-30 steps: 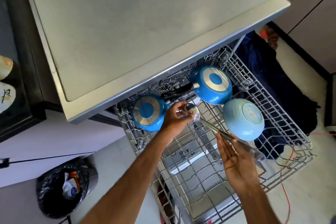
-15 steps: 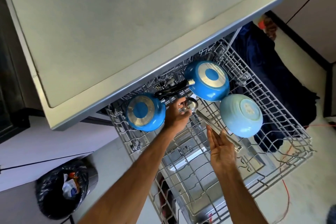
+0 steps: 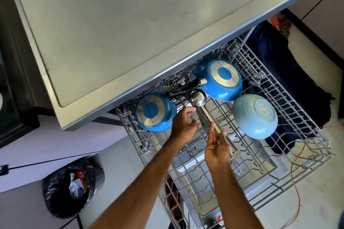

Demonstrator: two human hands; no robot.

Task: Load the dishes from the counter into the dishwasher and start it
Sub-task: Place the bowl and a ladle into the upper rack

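Nearest, on the pulled-out rack, right hand lies flat-open under the ladle handle; left hand spread, off it. Lay ladle flat btwn tines w/ bowl end down, clear of both upturned pans and bowl beyond.

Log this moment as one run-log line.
rack: two pans, bowl, inverted | ladle: on rack | left hand: open | right hand: on handle

Two blue pans and a pale-blue bowl sit upturned on the pulled-out rack; a steel ladle lies between them, handle toward five o'clock.
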